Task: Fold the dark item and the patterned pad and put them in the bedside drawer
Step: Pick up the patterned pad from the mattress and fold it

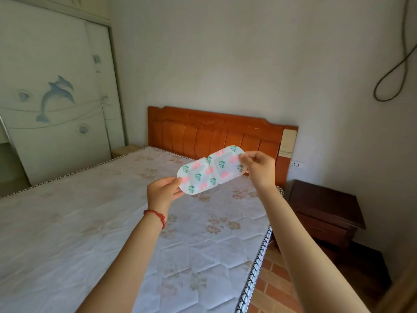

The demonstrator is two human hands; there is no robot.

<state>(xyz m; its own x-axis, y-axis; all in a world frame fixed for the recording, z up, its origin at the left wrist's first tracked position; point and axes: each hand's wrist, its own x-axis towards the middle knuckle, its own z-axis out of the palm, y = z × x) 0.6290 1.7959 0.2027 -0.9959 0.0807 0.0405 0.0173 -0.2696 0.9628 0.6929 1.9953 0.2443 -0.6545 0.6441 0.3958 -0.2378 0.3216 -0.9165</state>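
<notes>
Both hands pinch the patterned pad (211, 170): left hand (163, 192) on its lower end, right hand (259, 167) on its upper. Pad is held unfolded (crease mid-length) above the mattress (90, 222).

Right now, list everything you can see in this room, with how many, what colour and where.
patterned pad: one, white with pink and green print, held unfolded in the air above the bed
mattress: one, white with faded floral print, bare, left and centre
headboard: one, orange-brown wood, at the far end of the mattress
bedside cabinet: one, dark brown, right of the bed, drawers shut
wardrobe: one, white with blue dolphins, far left
cable: one, dark, looped on the right wall
wall socket: one, white, right of the headboard
bracelet: one, red, on the left wrist
left hand: pinching the pad's near-left end
right hand: pinching the pad's far-right end
</notes>
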